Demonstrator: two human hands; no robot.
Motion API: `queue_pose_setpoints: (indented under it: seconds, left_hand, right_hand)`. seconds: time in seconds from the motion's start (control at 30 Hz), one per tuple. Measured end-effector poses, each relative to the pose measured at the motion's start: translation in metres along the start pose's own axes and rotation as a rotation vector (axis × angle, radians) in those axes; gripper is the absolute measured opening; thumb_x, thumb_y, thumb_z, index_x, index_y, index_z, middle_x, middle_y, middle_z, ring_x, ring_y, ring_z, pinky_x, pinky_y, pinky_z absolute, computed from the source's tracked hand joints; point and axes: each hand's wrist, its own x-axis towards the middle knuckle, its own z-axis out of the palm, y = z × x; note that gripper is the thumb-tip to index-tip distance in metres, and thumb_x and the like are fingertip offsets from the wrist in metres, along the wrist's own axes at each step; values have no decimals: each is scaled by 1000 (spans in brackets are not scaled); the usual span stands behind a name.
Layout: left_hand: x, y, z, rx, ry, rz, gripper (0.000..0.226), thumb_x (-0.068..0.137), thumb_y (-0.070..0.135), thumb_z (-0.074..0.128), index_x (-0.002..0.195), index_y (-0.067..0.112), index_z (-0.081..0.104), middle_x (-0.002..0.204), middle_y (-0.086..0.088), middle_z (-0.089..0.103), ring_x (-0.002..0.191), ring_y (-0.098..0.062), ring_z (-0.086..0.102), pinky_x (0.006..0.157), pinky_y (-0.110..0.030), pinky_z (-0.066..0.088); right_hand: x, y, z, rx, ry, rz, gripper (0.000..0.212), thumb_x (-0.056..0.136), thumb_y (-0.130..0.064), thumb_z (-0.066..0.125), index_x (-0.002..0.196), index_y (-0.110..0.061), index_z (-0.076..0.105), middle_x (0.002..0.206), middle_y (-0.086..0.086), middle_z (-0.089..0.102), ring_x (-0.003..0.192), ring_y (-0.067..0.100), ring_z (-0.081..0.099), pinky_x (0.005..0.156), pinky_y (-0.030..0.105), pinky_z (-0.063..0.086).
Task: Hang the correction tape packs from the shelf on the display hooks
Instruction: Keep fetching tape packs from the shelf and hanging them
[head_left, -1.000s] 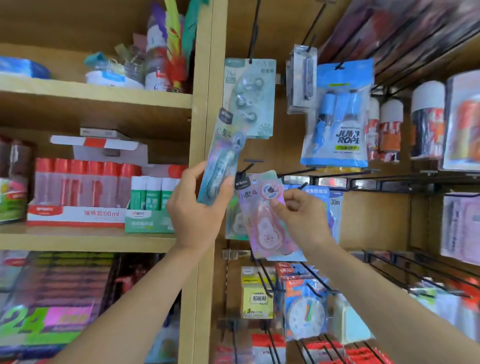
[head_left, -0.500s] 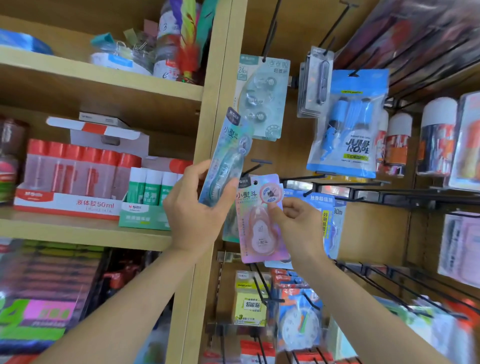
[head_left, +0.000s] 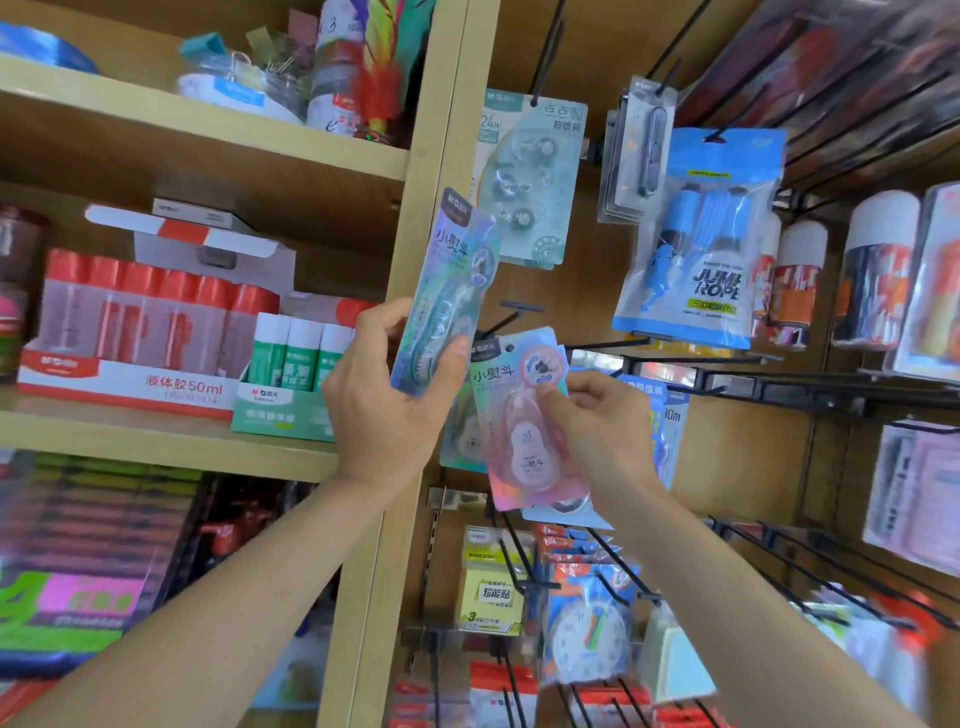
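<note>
Just below hook (head_left: 511, 315), pink pack (head_left: 515, 447).

Bright, even light falls from overhead, I think, leaving soft shadow under the shelf board (head_left: 208, 122) left of the wooden upright (head_left: 441, 156). Just right of the upright, print on the teal correction tape pack (head_left: 447, 296) and pink correction tape pack (head_left: 514, 447) reads crisp. Far right and lower right of it, goods smear into blur, and straight lines bow.

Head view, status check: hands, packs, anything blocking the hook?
Left hand grips teal pack, held high. Right hand pinches pink pack just below bare hook. Pink pack looks not yet hung; nothing blocking seen.
</note>
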Motion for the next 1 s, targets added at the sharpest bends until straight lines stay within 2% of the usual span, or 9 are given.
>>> queue_pose_setpoints:
  seconds: [0.17, 0.27, 0.33, 0.4, 0.47, 0.57, 0.7, 0.9, 1.0]
  left_hand:
    - [0, 2, 0, -11, -3, -8, 40, 90, 33, 75, 116, 5, 62, 102, 11, 65, 86, -8, 67, 66, -29, 55]
    - [0, 2, 0, -15, -6, -5, 40, 90, 32, 75, 117, 5, 62, 102, 11, 65, 86, -8, 67, 66, -31, 56]
    - [0, 2, 0, -11, -7, -1, 40, 90, 32, 75, 117, 6, 62, 103, 11, 64, 86, -8, 67, 66, -30, 56]
    - [0, 2, 0, -3, -6, 6, 39, 91, 32, 75, 116, 5, 62, 103, 12, 64, 86, -4, 65, 66, -25, 54]
    - [0, 2, 0, 6, -4, 19, 39, 90, 31, 75, 115, 4, 62, 102, 12, 63, 86, -2, 64, 65, -20, 52]
    - [0, 2, 0, 9, -2, 17, 39, 90, 31, 75, 114, 4, 63, 101, 13, 64, 84, -5, 65, 64, -22, 52]
    - [0, 1, 0, 12, -11, 38, 38, 91, 30, 75, 114, 2, 62, 101, 12, 64, 86, -4, 65, 67, -18, 51]
    - [-2, 2, -1, 7, -24, 11, 39, 91, 31, 75, 114, 4, 62, 103, 13, 62, 89, 1, 62, 69, -15, 51]
    - [-2, 1, -1, 5, -27, 12, 39, 92, 34, 74, 116, 6, 62, 106, 14, 63, 91, 0, 64, 67, -30, 57]
  right_hand:
    - [7, 12, 2, -93, -48, 3, 22, 87, -22, 76, 75, -6, 67, 70, 22, 67, 57, 19, 54, 59, 34, 46]
    - [7, 13, 4, -214, 5, -81, 19, 88, -25, 74, 82, -8, 66, 57, 4, 61, 50, 10, 49, 55, 27, 40]
    - [1, 13, 5, -313, 115, -222, 17, 88, -27, 74, 100, -19, 64, 70, -11, 65, 62, 8, 59, 63, 28, 46]
    - [-5, 17, 3, -367, 197, -460, 27, 87, -21, 74, 111, -21, 62, 90, -13, 64, 81, 11, 62, 73, 27, 48]
    - [-8, 26, -2, -519, 150, -726, 32, 85, -16, 75, 114, -17, 63, 106, -6, 63, 99, 19, 59, 84, 31, 47]
    - [-10, 35, -6, -888, -37, -971, 44, 90, -36, 66, 128, -17, 59, 135, 1, 57, 127, 25, 48, 103, 41, 40]
    - [-5, 40, 1, -1210, -200, -929, 65, 96, -59, 40, 151, -23, 38, 160, 2, 32, 151, 28, 23, 120, 51, 15]
    - [21, 39, 21, -1445, -288, -861, 69, 91, -61, 41, 147, -20, 44, 156, 12, 38, 146, 33, 30, 118, 60, 9]
    - [29, 35, 29, -1535, -344, -828, 70, 94, -59, 38, 152, -20, 34, 161, 10, 28, 149, 31, 23, 118, 61, 0]
